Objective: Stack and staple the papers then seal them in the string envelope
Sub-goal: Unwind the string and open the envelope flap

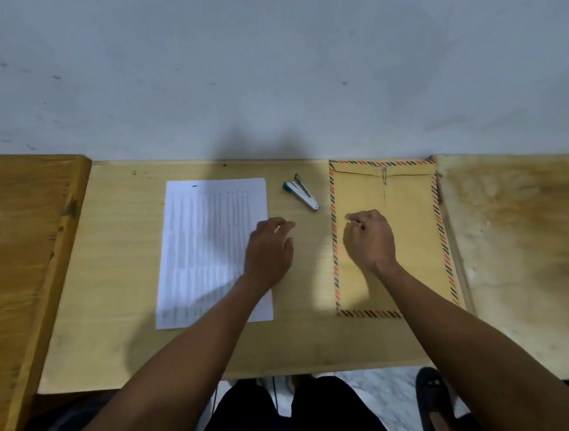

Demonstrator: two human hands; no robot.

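Observation:
White printed papers lie flat on the pale wooden desk, left of centre. A small teal and white stapler lies beyond the hands, between the papers and the envelope. The brown string envelope with a striped border lies flat at the right, its flap end far from me. My left hand hovers over the papers' right edge, fingers loosely spread, holding nothing. Above the envelope's left part, my right hand has its fingers curled in, and nothing shows in it.
A darker wooden desk adjoins at the left, and a worn pale surface adjoins at the right. A grey wall rises right behind the desk. My legs and a black shoe show below the near edge.

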